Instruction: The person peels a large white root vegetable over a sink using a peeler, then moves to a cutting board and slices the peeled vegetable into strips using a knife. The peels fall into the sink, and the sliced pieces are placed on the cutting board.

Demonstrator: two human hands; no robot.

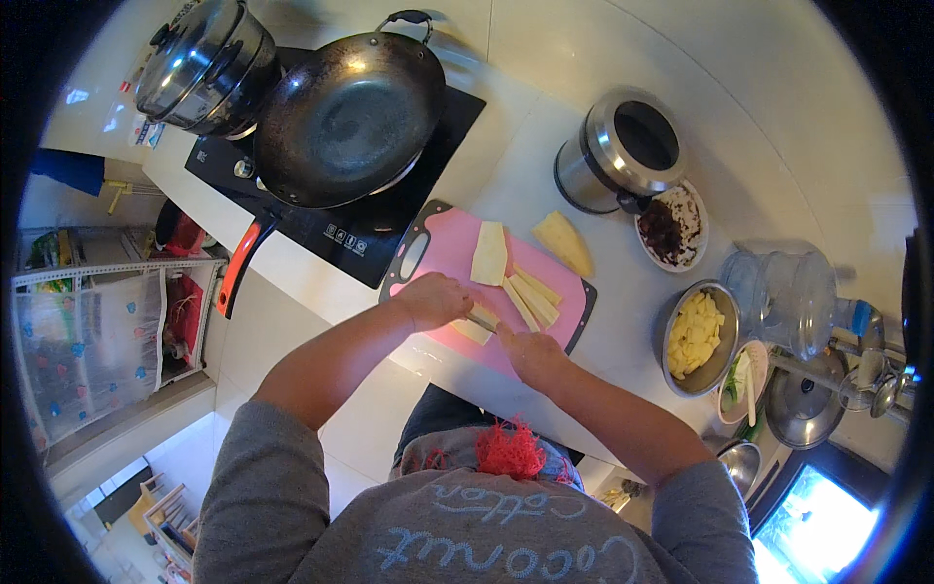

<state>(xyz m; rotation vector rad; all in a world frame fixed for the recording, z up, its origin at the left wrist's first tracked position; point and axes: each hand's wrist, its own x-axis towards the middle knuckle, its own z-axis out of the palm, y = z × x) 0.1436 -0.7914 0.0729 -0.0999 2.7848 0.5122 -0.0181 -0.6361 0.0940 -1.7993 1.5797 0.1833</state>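
Note:
A pink cutting board (430, 266) with dark edges lies on the counter. On it are a flat slab of pale root vegetable (489, 253), several cut sticks (536, 298) and a pale slice (472, 331) near the hands. My left hand (440, 302) presses down at the board's near left side, fingers bent over a pale piece. My right hand (535, 357) is closed at the near edge, around what looks like a knife; its handle is hidden. A narrow greyish blade (483, 317) shows between both hands. A larger peeled chunk (564, 243) rests beyond the board, at its far right.
A wok (350, 120) and a lidded pot (208, 69) stand on the black cooktop (357, 241) at far left. Rightward are a steel canister (616, 150), a plate with dark food (671, 226), a metal bowl of pale chunks (695, 336) and a plastic water jug (777, 303).

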